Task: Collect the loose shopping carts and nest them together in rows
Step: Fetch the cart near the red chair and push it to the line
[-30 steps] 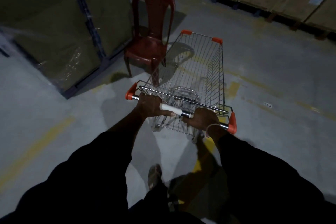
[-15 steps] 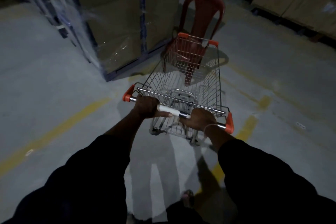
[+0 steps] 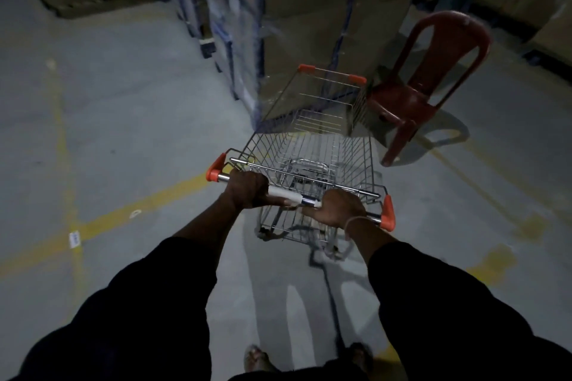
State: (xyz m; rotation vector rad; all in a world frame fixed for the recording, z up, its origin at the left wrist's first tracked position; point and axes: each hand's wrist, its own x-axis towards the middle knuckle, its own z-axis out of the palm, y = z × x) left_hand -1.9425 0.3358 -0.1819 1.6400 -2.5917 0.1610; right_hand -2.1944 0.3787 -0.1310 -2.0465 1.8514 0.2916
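Note:
A silver wire shopping cart (image 3: 312, 145) with orange corner caps stands right in front of me on the concrete floor. Its basket holds nothing. My left hand (image 3: 247, 190) grips the left part of the push handle (image 3: 286, 193), beside its white sleeve. My right hand (image 3: 339, 209) grips the right part of the same handle, a thin band around its wrist. No other cart is in view.
A dark red plastic chair (image 3: 424, 96) stands just right of the cart's front. Tall wrapped cardboard stacks (image 3: 309, 15) rise directly ahead, close to the cart's nose. Yellow floor lines (image 3: 123, 213) cross the grey concrete to the left. More boxes line the back.
The cart and my view have swung left: the red chair has gone from ahead of the cart to its right side, and the wrapped stacks now stand straight ahead. Both hands keep their grip.

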